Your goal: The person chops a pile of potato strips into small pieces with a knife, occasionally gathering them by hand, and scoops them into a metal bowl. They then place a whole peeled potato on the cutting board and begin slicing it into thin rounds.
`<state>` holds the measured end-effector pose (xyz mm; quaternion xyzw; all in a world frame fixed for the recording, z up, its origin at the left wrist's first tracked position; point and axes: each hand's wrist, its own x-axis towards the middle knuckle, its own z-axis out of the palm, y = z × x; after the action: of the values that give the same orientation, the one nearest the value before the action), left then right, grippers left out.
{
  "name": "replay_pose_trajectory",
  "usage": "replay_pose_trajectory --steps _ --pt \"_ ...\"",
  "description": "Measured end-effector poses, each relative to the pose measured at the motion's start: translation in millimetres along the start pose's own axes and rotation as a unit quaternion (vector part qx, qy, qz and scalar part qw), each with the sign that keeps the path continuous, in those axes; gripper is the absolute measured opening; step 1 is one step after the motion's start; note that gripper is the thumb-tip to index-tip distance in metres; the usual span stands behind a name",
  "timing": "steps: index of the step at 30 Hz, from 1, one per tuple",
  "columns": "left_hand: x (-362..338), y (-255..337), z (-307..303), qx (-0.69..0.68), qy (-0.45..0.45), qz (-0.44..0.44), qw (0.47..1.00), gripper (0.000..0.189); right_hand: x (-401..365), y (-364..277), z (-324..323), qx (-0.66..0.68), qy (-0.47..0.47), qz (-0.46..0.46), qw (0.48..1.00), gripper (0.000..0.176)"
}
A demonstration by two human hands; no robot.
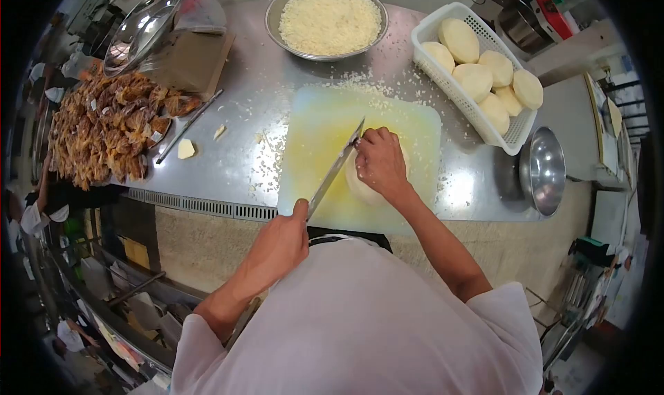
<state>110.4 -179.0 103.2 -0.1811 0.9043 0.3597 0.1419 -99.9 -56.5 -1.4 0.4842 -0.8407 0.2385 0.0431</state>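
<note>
My left hand is closed around the handle of a long knife, its thumb along the top. The blade slants up and right across a pale green, yellow-stained cutting board. My right hand rests with curled fingers on a pale round piece, close beside the blade near its tip. Much of that piece is hidden under the hand. Small white bits lie on the board's upper edge and around it.
A metal bowl of white shreds stands beyond the board. Pale rounds fill a white basket at right, near an empty steel bowl. Brown bagged items, a dark rod and a pale scrap lie left.
</note>
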Motion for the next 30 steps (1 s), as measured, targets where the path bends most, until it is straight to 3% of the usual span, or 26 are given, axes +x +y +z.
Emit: replay_pose_trajectory --steps 3,5,8,12,14,15,17,20,23,26,30 --pt "22.0 -1.4 20.9 -0.01 0.003 -0.004 1.0 0.023 -0.5 -1.6 -1.0 0.005 -0.01 0.003 1.0 0.013" --pt "68.4 -17.5 55.9 0.004 0.057 0.042 0.997 0.025 -0.6 -2.4 -2.5 -0.004 -0.019 0.002 1.0 0.016" --pt "108.3 -18.8 61.6 0.006 0.062 0.075 0.995 0.031 -0.9 -1.2 -3.9 0.002 -0.018 -0.004 1.0 0.017" --pt "36.3 4.1 14.7 0.019 0.02 0.007 1.0 0.029 1.3 -1.9 -1.2 0.004 -0.001 0.001 1.0 0.017" --pt "17.7 7.3 9.7 0.01 -0.056 -0.051 0.997 0.036 -1.0 -3.2 -4.0 0.009 -0.008 0.005 1.0 0.016" --pt "26.6 2.5 23.7 0.008 -0.056 -0.053 0.997 0.036 -2.8 -2.9 -4.3 0.01 -0.01 0.004 1.0 0.016" --pt "66.9 -14.3 61.8 0.005 0.035 -0.005 0.999 0.031 -0.6 -3.5 -3.9 0.002 -0.018 0.011 1.0 0.017" --pt "111.4 -13.2 65.4 -0.026 0.033 0.027 0.999 0.03 -1.7 -0.5 -2.6 0.002 -0.003 -0.004 1.0 0.017" --pt "57.6 12.5 21.2 -0.005 0.01 -0.024 1.0 0.028 -1.3 -2.3 -3.3 0.004 -0.006 0.005 1.0 0.017" --pt "22.6 4.3 18.1 -0.019 -0.039 -0.037 0.998 0.031 -2.0 -2.9 -3.6 0.005 -0.008 0.012 1.0 0.018" --pt "88.4 -20.5 76.3 -0.009 0.022 -0.027 0.999 0.029 -2.7 -3.5 -4.4 0.005 -0.021 0.011 1.0 0.02"
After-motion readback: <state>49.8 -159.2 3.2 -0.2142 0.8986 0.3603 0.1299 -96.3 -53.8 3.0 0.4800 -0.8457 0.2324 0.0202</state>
